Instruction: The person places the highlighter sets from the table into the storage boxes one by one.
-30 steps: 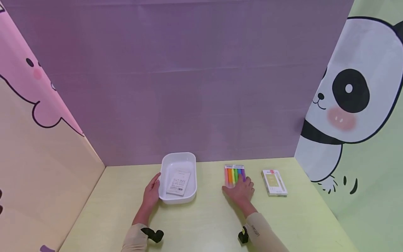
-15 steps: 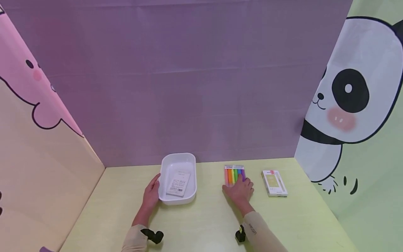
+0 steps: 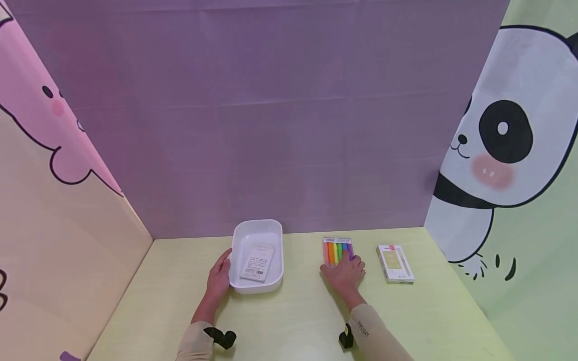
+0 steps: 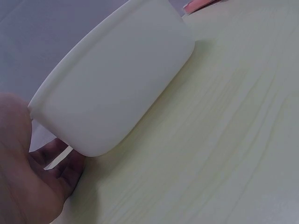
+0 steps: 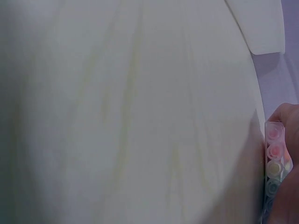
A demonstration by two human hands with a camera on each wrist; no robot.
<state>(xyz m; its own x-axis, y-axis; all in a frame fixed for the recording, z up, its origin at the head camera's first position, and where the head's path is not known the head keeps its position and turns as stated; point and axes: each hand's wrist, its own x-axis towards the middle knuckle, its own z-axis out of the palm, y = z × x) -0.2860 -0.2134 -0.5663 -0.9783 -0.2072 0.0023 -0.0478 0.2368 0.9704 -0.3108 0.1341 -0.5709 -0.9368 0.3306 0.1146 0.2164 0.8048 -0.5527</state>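
Observation:
A white plastic tub stands left of centre in the head view, with a small white printed packet lying inside it. My left hand grips the tub's left side; in the left wrist view its fingers curl beneath the tub's end. On the right, my right hand lies over the lower part of a clear pack of coloured markers. Its thumb is at the left side and its fingers on the right. Several round marker ends show through the clear case in the right wrist view.
A white box with a gold panel lies to the right of the markers. The pale wooden table meets a purple backdrop at its far edge. Side walls with cartoon figures stand at left and right.
The head view has shifted slightly. Both hands keep their places, the left at the tub and the right at the pack of markers.

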